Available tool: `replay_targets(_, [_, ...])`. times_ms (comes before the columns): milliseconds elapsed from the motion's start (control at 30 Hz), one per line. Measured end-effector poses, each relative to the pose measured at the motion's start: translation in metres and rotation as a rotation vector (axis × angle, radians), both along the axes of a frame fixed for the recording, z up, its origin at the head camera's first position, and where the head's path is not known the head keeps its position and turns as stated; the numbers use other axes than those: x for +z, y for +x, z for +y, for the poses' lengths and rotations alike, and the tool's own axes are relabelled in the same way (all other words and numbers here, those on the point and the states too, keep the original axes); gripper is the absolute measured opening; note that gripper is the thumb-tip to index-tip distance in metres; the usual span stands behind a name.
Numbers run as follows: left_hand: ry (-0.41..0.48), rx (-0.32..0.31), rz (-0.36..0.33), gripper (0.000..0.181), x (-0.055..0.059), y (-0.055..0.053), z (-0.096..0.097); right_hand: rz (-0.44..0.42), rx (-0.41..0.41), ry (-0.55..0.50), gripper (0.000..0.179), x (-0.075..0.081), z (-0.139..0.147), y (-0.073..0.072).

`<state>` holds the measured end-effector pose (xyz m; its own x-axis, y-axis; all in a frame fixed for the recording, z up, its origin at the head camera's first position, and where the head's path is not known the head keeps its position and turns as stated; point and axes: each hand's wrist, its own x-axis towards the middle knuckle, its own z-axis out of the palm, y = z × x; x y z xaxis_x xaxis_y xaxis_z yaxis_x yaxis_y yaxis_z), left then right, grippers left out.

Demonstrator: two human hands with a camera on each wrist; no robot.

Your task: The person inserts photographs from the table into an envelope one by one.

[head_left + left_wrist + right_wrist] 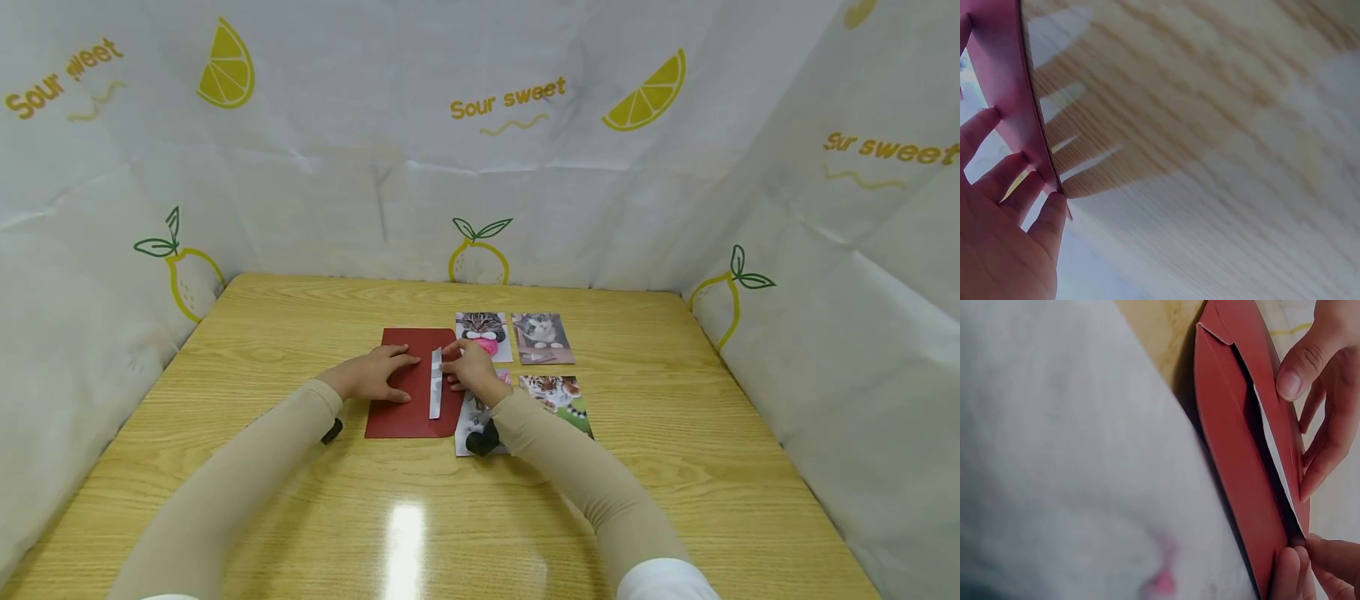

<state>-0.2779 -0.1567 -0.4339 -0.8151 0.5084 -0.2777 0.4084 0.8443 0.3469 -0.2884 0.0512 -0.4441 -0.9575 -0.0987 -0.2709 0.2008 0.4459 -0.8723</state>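
A red paper envelope lies on the table with its pocket facing up. From the pocket a narrow strip of a whitish card sticks out; the rest of it is hidden inside. My left hand rests on the envelope's left part with its fingers spread. In the right wrist view its thumb presses near the pocket edge. My right hand pinches the card's edge between thumb and fingers, right at the opening. The white card edge stands a little out of the pocket there.
Several animal photo cards lie right of the envelope: a cat with a pink ball, a grey-white kitten, a tiger and one partly under my right wrist. A lemon-print cloth hangs around the wooden table.
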Motion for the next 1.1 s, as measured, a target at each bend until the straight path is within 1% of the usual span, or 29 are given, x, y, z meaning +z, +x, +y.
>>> replay_targets(233, [0.005, -0.005, 0.002, 0.072, -0.0006, 0.0002, -0.0001, 0.035, 0.018, 0.031, 0.022, -0.0017, -0.0009, 0.0001])
replay_targets(467, [-0.004, 0.008, -0.007, 0.072, -0.0002, 0.0007, -0.0005, 0.027, 0.022, 0.024, 0.022, -0.0033, -0.0003, -0.0013])
replay_targets(600, [-0.004, 0.005, 0.001, 0.072, 0.0006, 0.0004, 0.0001, 0.024, 0.021, 0.024, 0.022, -0.003, -0.0004, -0.0018])
replay_targets(900, [-0.013, 0.001, 0.003, 0.072, -0.0023, -0.001, -0.0002, 0.034, 0.023, 0.077, 0.021, -0.0014, -0.0013, -0.0013])
replay_targets(1100, [-0.009, 0.005, -0.001, 0.073, -0.0013, -0.0008, 0.0004, 0.035, 0.022, 0.058, 0.022, -0.0026, -0.0005, -0.0012])
